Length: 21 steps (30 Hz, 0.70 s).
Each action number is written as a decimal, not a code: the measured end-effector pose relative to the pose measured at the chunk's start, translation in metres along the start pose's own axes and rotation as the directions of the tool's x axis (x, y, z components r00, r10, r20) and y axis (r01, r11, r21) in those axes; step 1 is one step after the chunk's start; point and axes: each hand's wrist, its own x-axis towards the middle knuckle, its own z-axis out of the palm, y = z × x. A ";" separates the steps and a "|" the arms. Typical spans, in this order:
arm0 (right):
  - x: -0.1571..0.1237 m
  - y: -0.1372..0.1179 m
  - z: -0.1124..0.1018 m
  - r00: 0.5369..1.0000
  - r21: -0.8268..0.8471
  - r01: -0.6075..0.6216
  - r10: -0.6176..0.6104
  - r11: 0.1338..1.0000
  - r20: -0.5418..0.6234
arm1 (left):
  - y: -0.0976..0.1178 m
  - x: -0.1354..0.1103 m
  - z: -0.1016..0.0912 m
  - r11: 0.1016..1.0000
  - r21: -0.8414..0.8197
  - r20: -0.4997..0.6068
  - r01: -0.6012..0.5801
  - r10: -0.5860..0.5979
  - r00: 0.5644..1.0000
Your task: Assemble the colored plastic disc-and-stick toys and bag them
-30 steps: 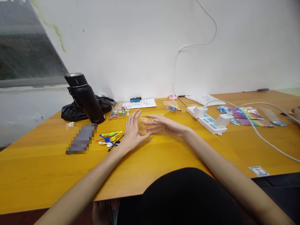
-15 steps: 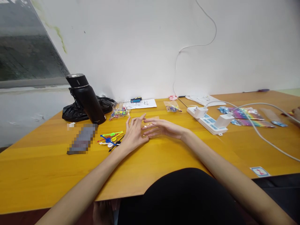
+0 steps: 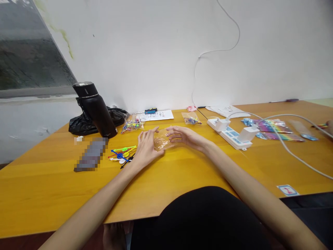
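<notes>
A small clear plastic bag [image 3: 162, 141] with crinkles and bright reflections lies between my two hands above the wooden table. My left hand [image 3: 147, 146] is at the bag's left edge, fingers curved and thumb spread apart from them. Opposite it, my right hand [image 3: 186, 136] has its fingers stretched out over the bag's right side. Whether either hand grips the film cannot be made out. Just left of my left hand is a loose pile of coloured plastic arrow-shaped pointers [image 3: 121, 155] in blue, yellow, green, white, red and black.
A black bottle [image 3: 96, 111], a pixelated dark object [image 3: 91, 154] and filled clear bags [image 3: 134, 124] are on the left and back. A power strip [image 3: 230, 133] with cables stands right, near shiny rainbow packets [image 3: 278, 130]. Another person's hand [image 3: 330, 127] shows at the right edge.
My right hand has drawn slightly up and right, away from my left, so more of the clear bag shows between them. My left hand has moved slightly left.
</notes>
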 end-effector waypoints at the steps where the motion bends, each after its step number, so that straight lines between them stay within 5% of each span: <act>1: 0.002 0.000 0.000 0.999 0.006 0.025 -0.024 1.000 -0.035 | 0.001 0.000 0.000 0.999 -0.030 -0.008 0.013 -0.014 1.000; 4: 0.007 0.002 -0.001 0.967 -0.014 0.154 -0.154 0.988 -0.203 | 0.006 0.001 0.000 0.972 -0.225 -0.051 0.065 -0.078 0.996; 7: 0.010 0.002 -0.003 0.910 -0.036 0.258 -0.256 0.965 -0.325 | 0.010 0.005 0.000 0.850 -0.516 -0.065 0.107 -0.163 0.984; 9: 0.010 0.003 -0.004 0.889 -0.044 0.281 -0.277 0.959 -0.364 | 0.012 0.008 -0.001 0.701 -0.696 -0.009 0.156 -0.226 0.974; 12: 0.010 0.003 -0.004 0.873 -0.086 0.291 -0.301 0.953 -0.384 | 0.014 0.009 -0.006 0.349 -0.877 0.251 0.330 -0.253 0.934; 14: 0.009 0.002 -0.002 0.862 -0.119 0.318 -0.339 0.941 -0.378 | 0.017 0.008 -0.009 0.125 -0.874 0.448 0.469 -0.164 0.879; 16: 0.008 0.000 -0.001 0.854 -0.144 0.358 -0.386 0.922 -0.347 | 0.019 0.005 -0.013 0.007 -0.827 0.561 0.562 -0.051 0.826; 21: 0.001 -0.010 0.003 0.895 -0.193 0.409 -0.433 0.892 -0.106 | 0.020 -0.001 -0.016 -0.019 -0.745 0.659 0.666 0.130 0.741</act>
